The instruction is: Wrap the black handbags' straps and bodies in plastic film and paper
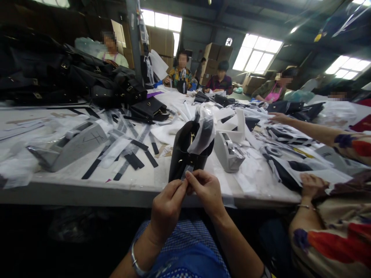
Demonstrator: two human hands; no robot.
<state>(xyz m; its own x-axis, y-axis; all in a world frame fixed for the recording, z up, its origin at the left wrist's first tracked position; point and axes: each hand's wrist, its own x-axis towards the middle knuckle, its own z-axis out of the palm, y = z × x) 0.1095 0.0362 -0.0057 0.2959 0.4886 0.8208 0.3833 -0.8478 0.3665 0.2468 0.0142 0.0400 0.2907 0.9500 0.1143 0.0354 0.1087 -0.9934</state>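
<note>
A black handbag [176, 154] stands upright at the table's front edge, with gold-coloured fittings. Whitish translucent film [200, 141] wraps the strap that rises from its top. Right in front of the bag, my left hand [168, 208] and my right hand [207, 191] meet with fingertips pinched together. Between them shows a small strip of clear film [188, 170] against the bag's front. Both hands are closed on this strip; its lower end is hidden by my fingers.
Grey tape dispensers [78, 144] [228, 152] stand left and right of the bag. Film-wrapped black straps [136, 160] lie on the table [58, 185]. Black bags [72, 77] are piled at left. A co-worker's hand [313, 185] and arm reach in at right; several people sit opposite.
</note>
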